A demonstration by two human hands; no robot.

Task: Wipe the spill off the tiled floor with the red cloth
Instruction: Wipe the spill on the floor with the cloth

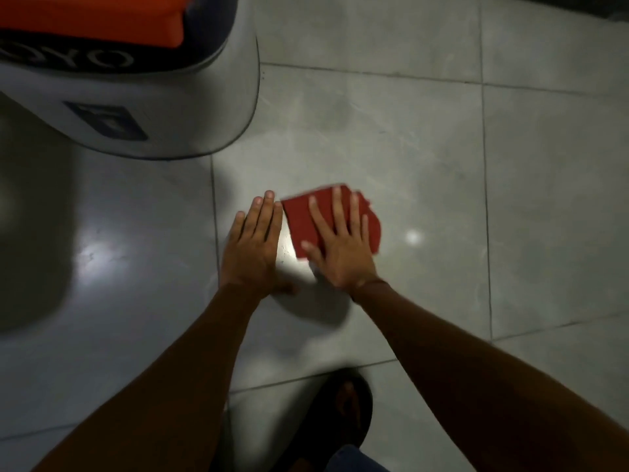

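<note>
While the right hand (340,248) lies flat with its fingers spread across the folded red cloth (301,226), the left hand (253,247) rests palm-down on the glossy grey tiled floor (425,137) just beside it, fingers straight and close together, pinching nothing. Neither hand grips; the right one simply presses the cloth down under the palm. The cloth sits near the middle of a large tile, right of a grout line, with its far edge and right corner slightly blurred. A bright wet-looking sheen (287,252) shows on the tile between the two hands, touching the cloth's near-left edge; whether that is the spill or only lamp glare I cannot tell.

The cloth looks thin, soft and light, folded into a rough rectangle, so it would likely bunch or unfold if pushed from one corner. Flat pressure over its centre, as the right palm gives, seems the soundest hold, with the fingertips pinning the leading edge. The polished tile looks slippery, more so where wet, so the cloth should glide easily and the bracing left hand could slide too.

A rounded white plastic appliance with an orange top (190,107) stands at the upper left, well apart from the hands, and a dark sandal (343,407) shows below.
</note>
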